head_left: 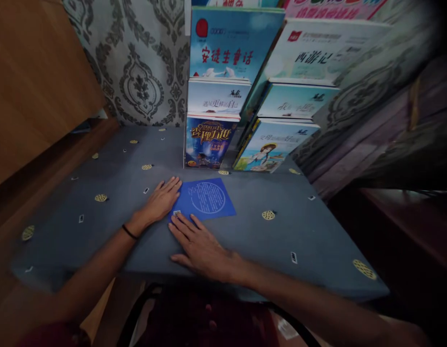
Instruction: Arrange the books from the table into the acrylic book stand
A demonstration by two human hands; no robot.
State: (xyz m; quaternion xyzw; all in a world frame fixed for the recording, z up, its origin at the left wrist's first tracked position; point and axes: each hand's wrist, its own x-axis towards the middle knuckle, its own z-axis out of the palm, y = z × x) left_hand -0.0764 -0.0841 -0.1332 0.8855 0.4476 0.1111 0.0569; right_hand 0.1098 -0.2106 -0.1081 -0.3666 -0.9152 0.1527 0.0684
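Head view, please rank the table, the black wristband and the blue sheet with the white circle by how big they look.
Largest to smallest:
1. Table
2. Blue sheet
3. Black wristband
The gaps look clear.

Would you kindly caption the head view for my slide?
Left hand and right hand touching a blue printed sheet in front of Chinese books.

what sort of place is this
Probably a room in a home, perhaps a reading corner: a cloth-covered table with tiered books standing on it, and ornate patterned fabric or wallpaper behind.
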